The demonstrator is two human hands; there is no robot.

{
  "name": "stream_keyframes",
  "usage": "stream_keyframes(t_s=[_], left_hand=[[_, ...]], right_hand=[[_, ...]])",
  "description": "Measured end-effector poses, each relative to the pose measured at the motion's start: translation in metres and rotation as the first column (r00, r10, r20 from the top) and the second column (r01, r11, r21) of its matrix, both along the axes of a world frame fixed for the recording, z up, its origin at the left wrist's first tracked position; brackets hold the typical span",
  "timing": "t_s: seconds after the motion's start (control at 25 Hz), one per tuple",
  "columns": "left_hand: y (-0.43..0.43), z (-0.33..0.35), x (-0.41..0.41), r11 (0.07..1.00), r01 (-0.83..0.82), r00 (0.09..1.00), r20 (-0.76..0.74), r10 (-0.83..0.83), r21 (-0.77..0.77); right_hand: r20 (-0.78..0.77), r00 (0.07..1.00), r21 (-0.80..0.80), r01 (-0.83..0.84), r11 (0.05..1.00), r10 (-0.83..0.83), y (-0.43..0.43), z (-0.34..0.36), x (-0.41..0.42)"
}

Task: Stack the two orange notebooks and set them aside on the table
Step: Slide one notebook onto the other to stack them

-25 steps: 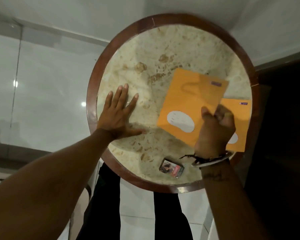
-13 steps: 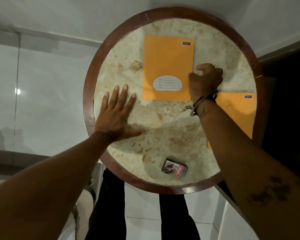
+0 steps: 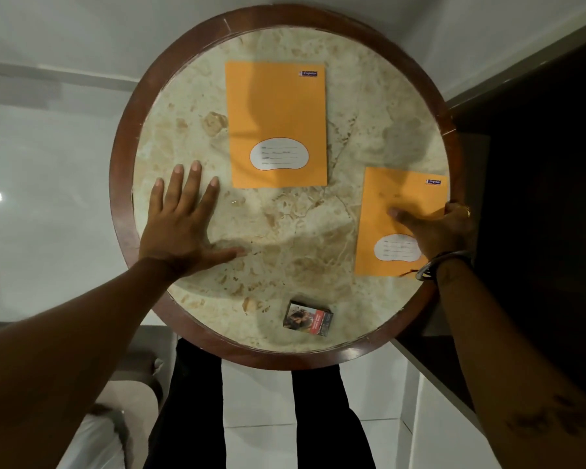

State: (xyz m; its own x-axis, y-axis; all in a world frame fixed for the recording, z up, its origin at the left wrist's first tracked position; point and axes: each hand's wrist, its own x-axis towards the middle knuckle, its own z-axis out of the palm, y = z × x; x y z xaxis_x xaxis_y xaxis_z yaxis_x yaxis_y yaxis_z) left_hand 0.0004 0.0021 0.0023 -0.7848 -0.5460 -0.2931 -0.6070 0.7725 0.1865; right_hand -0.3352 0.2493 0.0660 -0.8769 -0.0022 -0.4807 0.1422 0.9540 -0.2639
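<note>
Round marble-patterned table with a dark wooden rim [image 3: 122, 211] carries two flat orange paper-cover notebooks, unstacked and well apart. The far orange notebook with the white oval label [image 3: 278, 125] lies flat near the table's middle-far area, square to the view, nothing on it. The near-right orange notebook with the white oval label [image 3: 391, 211] lies at the right edge, its right side reaching the rim. Right hand [image 3: 440, 231] is on that notebook: thumb pressed on the cover, fingers curled over the notebook's right edge at the rim, so it is gripping that edge; a metal bangle and dark thread [image 3: 433, 265] sit on the wrist. Left hand [image 3: 180, 225] lies flat on bare marble at the left side, fingers spread, holding nothing, clear of both notebooks. Small printed cardboard box [image 3: 308, 319] sits near the front edge, apart from everything else; bare marble between the two notebooks. Person's dark trousers [image 3: 197, 418] show below the table. Versus half a second ago: the right hand has left the far notebook's right edge and come back to the near-right one; far notebook position unchanged, left hand unchanged.
</note>
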Motion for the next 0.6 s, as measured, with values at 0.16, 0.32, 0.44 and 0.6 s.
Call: stream_keyframes(t_s=[0.16, 0.32, 0.44, 0.6], left_hand=[[0.0, 0.004, -0.002, 1.0, -0.02, 1.0, -0.005, 0.02, 0.009], [0.0, 0.004, -0.003, 1.0, -0.028, 0.999, -0.014, 0.028, 0.001], [-0.001, 0.004, -0.002, 1.0, -0.02, 1.0, -0.021, 0.02, -0.007], [0.0, 0.005, -0.004, 1.0, -0.02, 1.0, -0.024, 0.019, -0.007]], right_hand=[[0.062, 0.97, -0.269, 0.242, 0.932, -0.234, 0.006, 0.007, -0.004], [-0.056, 0.964, -0.571, 0.184, 0.801, -0.261, 0.005, 0.042, 0.005], [0.332, 0.917, -0.785, 0.398, 0.475, -0.22, -0.029, 0.068, 0.007], [0.341, 0.94, -0.797, 0.302, 0.523, -0.023, -0.131, 0.051, 0.027]])
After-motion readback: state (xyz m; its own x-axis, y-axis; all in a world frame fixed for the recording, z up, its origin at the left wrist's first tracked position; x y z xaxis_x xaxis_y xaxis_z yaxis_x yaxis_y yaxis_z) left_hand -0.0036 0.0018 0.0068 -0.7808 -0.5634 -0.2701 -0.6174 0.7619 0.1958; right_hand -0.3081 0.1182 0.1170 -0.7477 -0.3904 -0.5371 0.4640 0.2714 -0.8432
